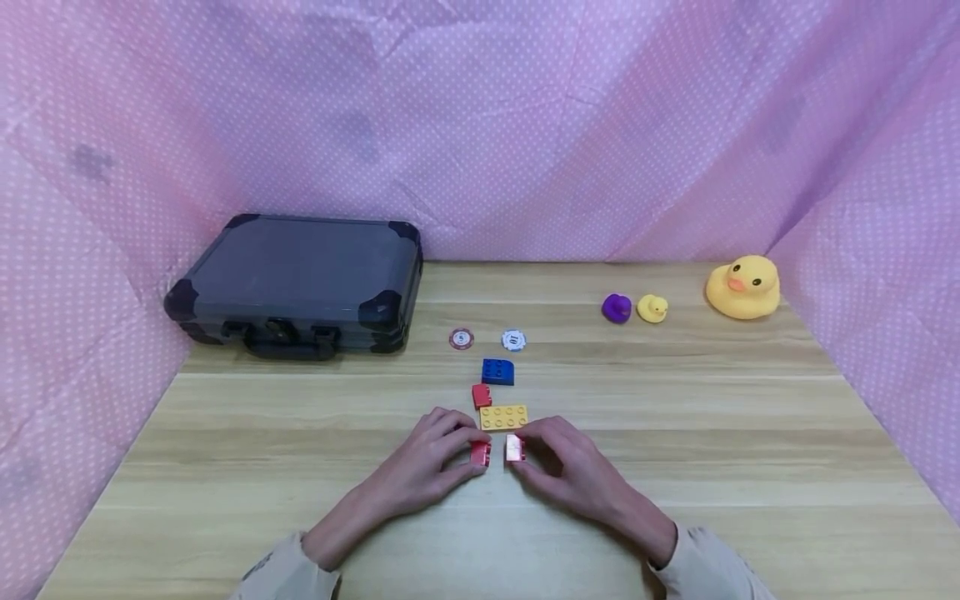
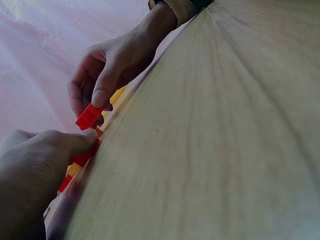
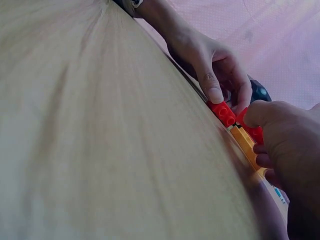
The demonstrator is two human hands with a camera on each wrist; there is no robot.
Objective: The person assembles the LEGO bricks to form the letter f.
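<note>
A small red brick (image 1: 481,452) is pinched between the curled fingers of the left hand (image 1: 423,468), and a second red brick (image 1: 514,447) is gripped likewise by the right hand (image 1: 573,472). Both bricks are held just apart, low over the wooden worktop (image 1: 750,433), directly before a yellow plate brick (image 1: 503,417). Pink dotted cloth (image 1: 525,125) is hung behind.

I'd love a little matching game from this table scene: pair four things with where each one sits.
Things:
1. dark hard-shell case
2. large yellow rubber duck
3. blue studded toy brick
4. small purple rubber duck

Places:
A. far right, by the pink cloth wall
B. far left of the wooden table
C. just left of a small yellow duck
D. just beyond the yellow flat brick

Pairs: 1-B, 2-A, 3-D, 4-C
</note>
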